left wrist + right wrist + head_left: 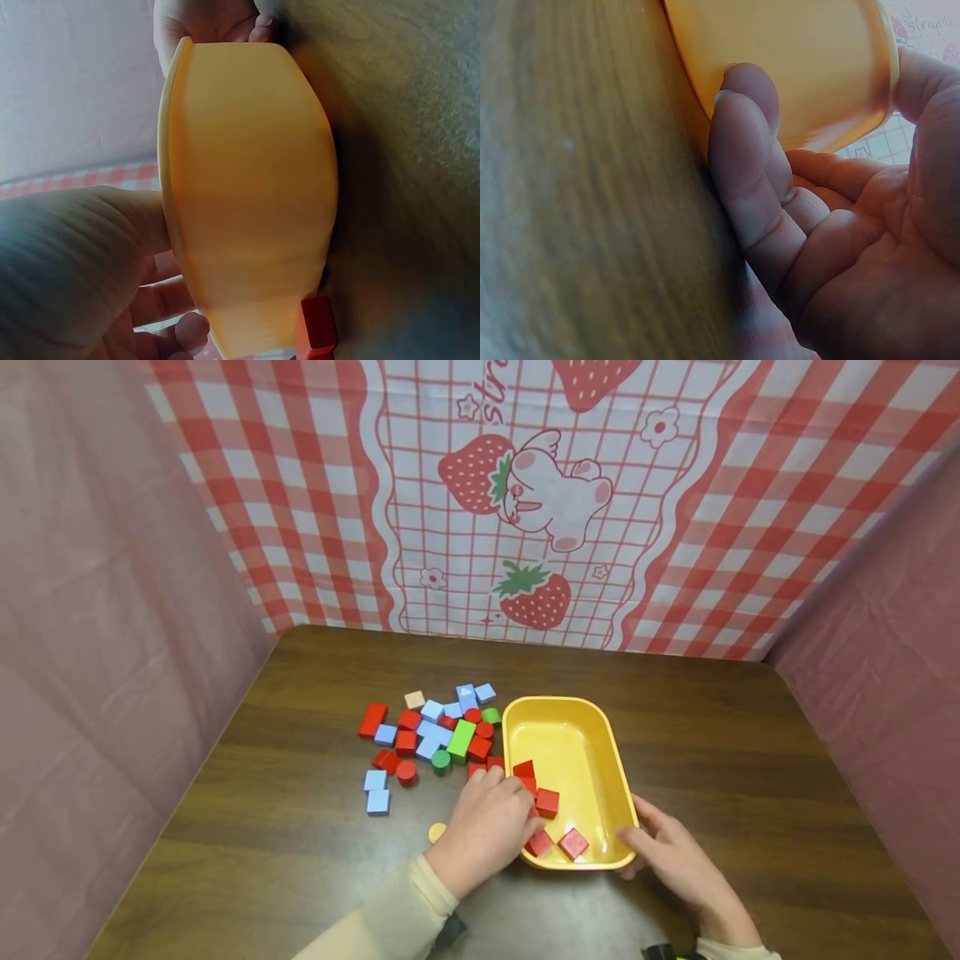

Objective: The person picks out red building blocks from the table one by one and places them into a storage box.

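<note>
A yellow plastic tub [570, 727] stands on the table with several red blocks [547, 802] in its near-left part. My left hand [487, 818] reaches over the tub's left rim, its fingers bent loosely above the red blocks. In the left wrist view no block shows between those fingers [161, 300], though the rim covers part of them. At the near-right corner my right hand [678, 860] grips the tub, thumb over the rim and fingers against the outer wall [817, 60].
Left of the tub lies a loose spread of blocks: blue ones [378, 802], red ones [372, 720], a green block [461, 740] and a green cylinder [441, 762]. A yellow round piece [437, 832] sits beside my left wrist. A checked cloth [315, 485] hangs behind the wooden table [720, 735].
</note>
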{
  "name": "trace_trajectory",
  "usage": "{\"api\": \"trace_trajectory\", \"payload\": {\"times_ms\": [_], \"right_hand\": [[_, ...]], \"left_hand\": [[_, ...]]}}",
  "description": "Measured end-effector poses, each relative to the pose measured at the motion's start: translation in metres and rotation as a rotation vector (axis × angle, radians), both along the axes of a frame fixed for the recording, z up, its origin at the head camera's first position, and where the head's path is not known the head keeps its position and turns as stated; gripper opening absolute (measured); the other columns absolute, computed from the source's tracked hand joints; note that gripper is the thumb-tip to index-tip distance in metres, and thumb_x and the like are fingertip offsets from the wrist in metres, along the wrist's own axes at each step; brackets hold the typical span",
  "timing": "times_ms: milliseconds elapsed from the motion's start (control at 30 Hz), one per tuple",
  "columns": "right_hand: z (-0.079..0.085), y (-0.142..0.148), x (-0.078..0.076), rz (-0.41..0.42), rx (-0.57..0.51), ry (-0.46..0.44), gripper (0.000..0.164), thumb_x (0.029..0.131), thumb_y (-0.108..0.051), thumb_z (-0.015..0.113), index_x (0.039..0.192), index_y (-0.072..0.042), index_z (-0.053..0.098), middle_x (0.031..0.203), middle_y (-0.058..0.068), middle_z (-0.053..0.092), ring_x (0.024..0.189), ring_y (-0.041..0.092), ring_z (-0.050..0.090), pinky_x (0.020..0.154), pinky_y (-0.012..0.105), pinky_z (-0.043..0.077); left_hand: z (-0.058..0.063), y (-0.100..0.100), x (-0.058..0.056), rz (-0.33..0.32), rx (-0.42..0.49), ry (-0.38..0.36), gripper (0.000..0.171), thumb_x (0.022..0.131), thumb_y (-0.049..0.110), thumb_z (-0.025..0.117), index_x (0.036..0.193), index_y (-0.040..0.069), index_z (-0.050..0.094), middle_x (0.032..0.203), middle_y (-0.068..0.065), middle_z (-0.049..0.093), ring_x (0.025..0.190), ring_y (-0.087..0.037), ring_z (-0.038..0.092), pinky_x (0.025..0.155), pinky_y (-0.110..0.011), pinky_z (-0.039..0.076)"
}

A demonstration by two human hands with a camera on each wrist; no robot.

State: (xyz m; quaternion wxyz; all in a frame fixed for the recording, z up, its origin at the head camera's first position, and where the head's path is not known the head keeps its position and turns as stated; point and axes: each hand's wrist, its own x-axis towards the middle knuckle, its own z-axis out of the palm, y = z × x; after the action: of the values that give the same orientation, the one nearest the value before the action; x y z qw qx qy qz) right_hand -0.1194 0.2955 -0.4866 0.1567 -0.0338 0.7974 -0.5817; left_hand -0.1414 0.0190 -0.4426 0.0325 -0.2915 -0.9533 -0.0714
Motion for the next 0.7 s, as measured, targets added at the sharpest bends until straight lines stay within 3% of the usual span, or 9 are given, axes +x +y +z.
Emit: {"api": "trace_trajectory", "payload": {"times_ms": [267,433,567,700], "right_hand": [[-0.001,0.000,0.001,-0.001,-0.005,-0.001,0.059,0.097,-0.007,0.056,0.149,0.003,0.030,0.084,0.022,0.067,0.058,0.036,0.062,0.054,0.043,0.058],[-0.002,0.000,0.001,-0.002,-0.006,0.000,0.058,0.097,-0.007,0.055,0.149,0.003,0.031,0.084,0.023,0.067,0.058,0.036,0.062,0.054,0.043,0.058],[-0.001,-0.001,0.001,-0.001,0.001,-0.002,0.058,0.097,-0.007,0.055,0.149,0.002,0.031,0.084,0.022,0.067,0.058,0.036,0.062,0.054,0.043,0.058],[0.000,0.000,0.001,-0.006,0.026,-0.004,0.058,0.097,-0.009,0.056,0.149,0.001,0.031,0.082,0.021,0.068,0.058,0.036,0.062,0.055,0.042,0.058]], "left_hand": [[-0.002,0.000,0.001,0.007,0.018,-0.014,0.031,0.085,0.052,0.072,0.089,0.021,0.075,0.086,0.005,0.065,0.073,-0.014,0.040,0.064,-0.029,0.036],[0.000,-0.004,0.002,0.015,0.090,-0.006,0.035,0.085,0.048,0.074,0.105,0.019,0.073,0.100,0.004,0.065,0.084,-0.013,0.046,0.074,-0.030,0.044],[-0.001,-0.016,-0.002,0.076,0.172,0.030,0.038,0.086,0.038,0.076,0.117,0.017,0.068,0.112,0.001,0.063,0.096,-0.015,0.050,0.081,-0.033,0.049],[-0.004,-0.032,-0.007,0.165,0.180,0.064,0.040,0.086,0.029,0.077,0.122,0.015,0.067,0.112,-0.001,0.064,0.096,-0.016,0.053,0.081,-0.034,0.051]]}}
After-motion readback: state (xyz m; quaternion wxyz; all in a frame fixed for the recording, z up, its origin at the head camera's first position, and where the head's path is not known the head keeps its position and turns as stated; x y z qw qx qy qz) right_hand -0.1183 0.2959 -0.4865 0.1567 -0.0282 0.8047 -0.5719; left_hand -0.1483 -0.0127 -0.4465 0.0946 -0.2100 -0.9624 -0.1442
